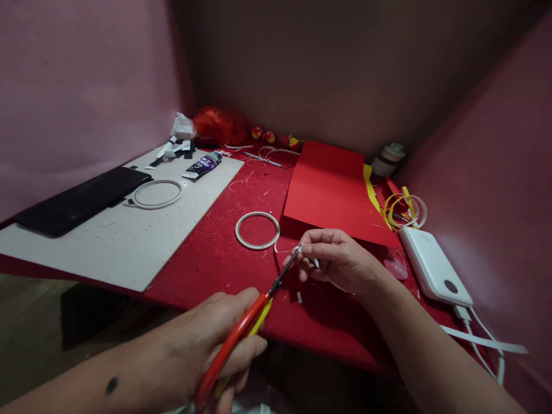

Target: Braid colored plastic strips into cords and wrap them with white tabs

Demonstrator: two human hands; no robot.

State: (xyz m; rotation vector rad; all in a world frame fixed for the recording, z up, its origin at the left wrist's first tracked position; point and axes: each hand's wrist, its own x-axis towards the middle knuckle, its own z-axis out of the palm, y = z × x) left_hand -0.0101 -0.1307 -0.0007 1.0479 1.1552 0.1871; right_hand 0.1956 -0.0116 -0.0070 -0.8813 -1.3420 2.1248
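My left hand [215, 328] is closed around the handles of scissors [259, 310], one handle red and one yellow. The dark blades point up and away, with their tips at the fingertips of my right hand [338, 259]. That hand pinches a thin white strip [276, 246], of which a loose end curls out leftward. Whether the blades are closed on the strip I cannot tell. A small white snippet [299, 297] lies on the red cloth below the right fingers. Just beyond the scissor tips rests a whitish ring [238, 234] of coiled strip.
A grey board [172, 247] on the left bears a second ring [179, 198], a glue tube [202, 165] and a black flat object [81, 201]. Red card [332, 190] lies ahead. On the right are a white power bank [435, 267] with cable and yellow strips [388, 210].
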